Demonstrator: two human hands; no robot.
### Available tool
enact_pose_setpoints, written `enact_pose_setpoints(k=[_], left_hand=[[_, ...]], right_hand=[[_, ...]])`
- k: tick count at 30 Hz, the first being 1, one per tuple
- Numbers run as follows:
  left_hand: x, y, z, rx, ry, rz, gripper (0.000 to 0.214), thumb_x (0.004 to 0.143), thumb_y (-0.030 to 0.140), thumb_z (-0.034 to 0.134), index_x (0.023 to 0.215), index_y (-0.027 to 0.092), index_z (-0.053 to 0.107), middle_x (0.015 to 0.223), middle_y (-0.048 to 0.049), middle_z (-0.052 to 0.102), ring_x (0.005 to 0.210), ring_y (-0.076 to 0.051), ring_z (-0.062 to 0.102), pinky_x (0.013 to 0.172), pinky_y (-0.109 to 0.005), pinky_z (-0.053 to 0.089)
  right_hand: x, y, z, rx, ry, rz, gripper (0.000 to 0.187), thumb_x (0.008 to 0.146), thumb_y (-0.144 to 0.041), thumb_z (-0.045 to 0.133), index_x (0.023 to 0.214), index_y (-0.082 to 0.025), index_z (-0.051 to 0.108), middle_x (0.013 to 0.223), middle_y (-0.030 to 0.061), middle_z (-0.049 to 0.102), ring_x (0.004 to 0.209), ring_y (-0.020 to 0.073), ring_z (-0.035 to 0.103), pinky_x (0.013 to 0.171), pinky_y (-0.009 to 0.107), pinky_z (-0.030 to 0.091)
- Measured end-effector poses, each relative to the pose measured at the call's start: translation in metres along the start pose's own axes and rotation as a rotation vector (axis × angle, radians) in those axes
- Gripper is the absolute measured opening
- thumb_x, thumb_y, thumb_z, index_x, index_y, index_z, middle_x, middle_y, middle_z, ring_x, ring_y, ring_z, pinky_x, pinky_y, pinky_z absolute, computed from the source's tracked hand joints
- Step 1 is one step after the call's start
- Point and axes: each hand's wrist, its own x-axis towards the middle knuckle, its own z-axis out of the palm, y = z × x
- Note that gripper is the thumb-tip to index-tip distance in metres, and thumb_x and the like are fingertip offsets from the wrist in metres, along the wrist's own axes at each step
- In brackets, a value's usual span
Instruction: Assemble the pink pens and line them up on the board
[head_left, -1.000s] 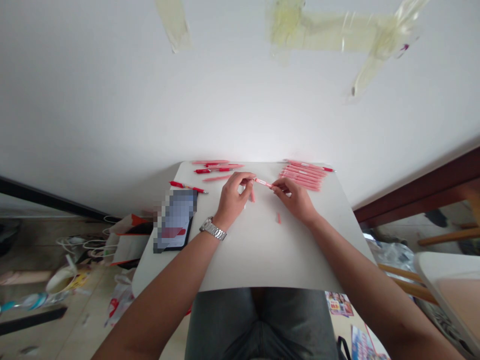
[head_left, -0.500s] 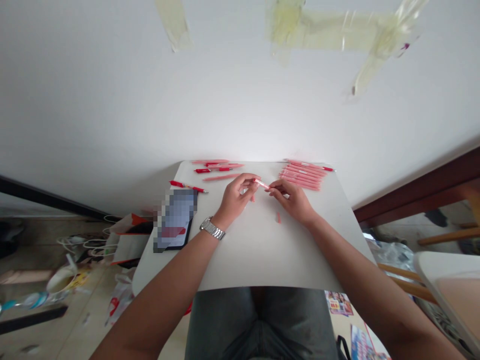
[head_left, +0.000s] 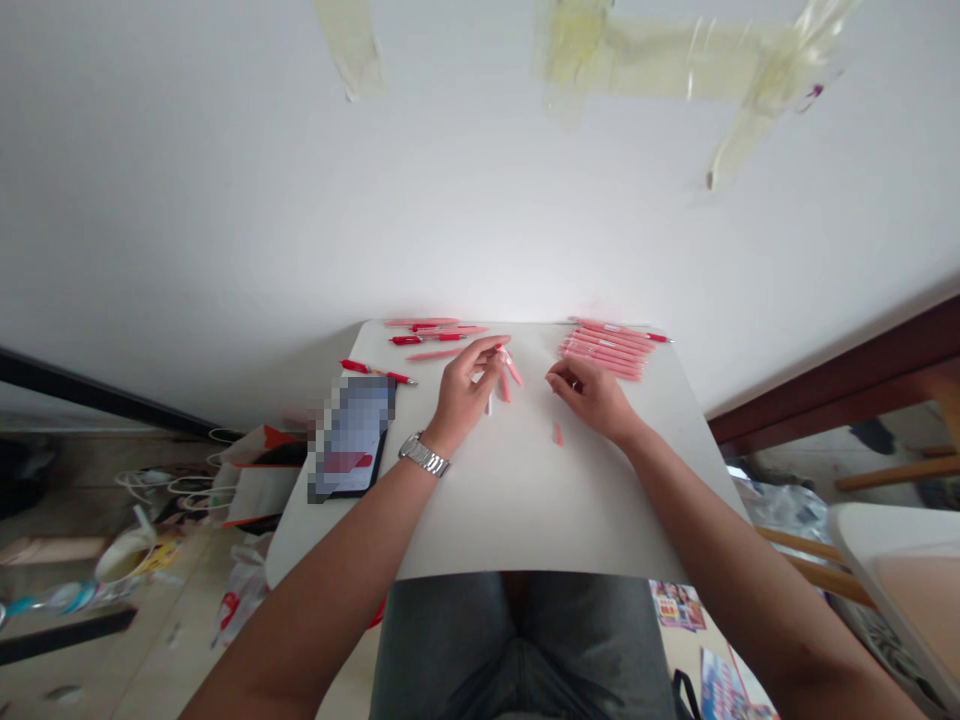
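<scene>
My left hand (head_left: 466, 392), with a metal watch on its wrist, is closed on a pink pen part (head_left: 513, 371) near the far middle of the white table (head_left: 517, 500). A second pink piece (head_left: 505, 386) and a thin white piece show just below its fingers. My right hand (head_left: 592, 397) hovers a little to the right with its fingers curled in a pinch; what they hold, if anything, is too small to see. A short pink piece (head_left: 557, 433) lies on the table by my right wrist.
A row of pink pens (head_left: 604, 352) lies at the far right of the table. Red and pink pen parts (head_left: 431, 334) lie at the far left, with a red pen (head_left: 375, 373) nearer. A phone (head_left: 351, 438) rests at the left edge. Bags clutter the floor at left.
My hands have come apart: the right hand let go of the pink part and drew back to the right. The left hand kept the part and tilted it downward.
</scene>
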Motion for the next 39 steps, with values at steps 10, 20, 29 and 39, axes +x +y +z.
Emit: enact_pose_setpoints(k=[10, 20, 29, 39], left_hand=[[0.003, -0.007, -0.002, 0.081, 0.054, 0.052, 0.034, 0.103, 0.038, 0.066, 0.132, 0.021, 0.074, 0.116, -0.0087, 0.077, 0.101, -0.017, 0.073, 0.093, -0.03, 0.059], [0.002, -0.005, -0.002, 0.145, 0.068, 0.094, 0.035, 0.105, 0.038, 0.063, 0.134, 0.023, 0.074, 0.114, -0.0084, 0.077, 0.091, -0.015, 0.071, 0.084, -0.028, 0.059], [0.002, -0.007, -0.003, 0.164, 0.061, 0.1, 0.035, 0.105, 0.04, 0.062, 0.135, 0.024, 0.073, 0.12, -0.0092, 0.075, 0.102, -0.018, 0.071, 0.091, -0.031, 0.059], [0.002, -0.007, -0.002, 0.173, 0.059, 0.111, 0.035, 0.105, 0.04, 0.062, 0.134, 0.024, 0.074, 0.12, -0.0093, 0.075, 0.101, -0.018, 0.07, 0.091, -0.031, 0.059]], right_hand=[[-0.003, -0.011, -0.012, -0.17, -0.191, 0.045, 0.03, 0.096, -0.046, 0.066, 0.081, -0.02, 0.066, 0.072, -0.0003, 0.067, 0.062, 0.0123, 0.052, 0.061, 0.027, 0.035], [-0.006, -0.025, -0.022, -0.437, -0.471, 0.109, 0.028, 0.087, -0.044, 0.072, 0.068, -0.023, 0.067, 0.064, -0.0026, 0.067, 0.06, 0.0127, 0.051, 0.061, 0.029, 0.028], [-0.008, -0.035, -0.024, -0.478, -0.544, 0.133, 0.018, 0.08, -0.039, 0.073, 0.072, -0.025, 0.067, 0.07, -0.003, 0.071, 0.064, 0.0146, 0.055, 0.064, 0.029, 0.032], [-0.012, -0.037, -0.027, -0.452, -0.542, 0.128, 0.008, 0.075, -0.032, 0.076, 0.076, -0.027, 0.071, 0.076, -0.0044, 0.075, 0.068, 0.0152, 0.062, 0.065, 0.029, 0.036]])
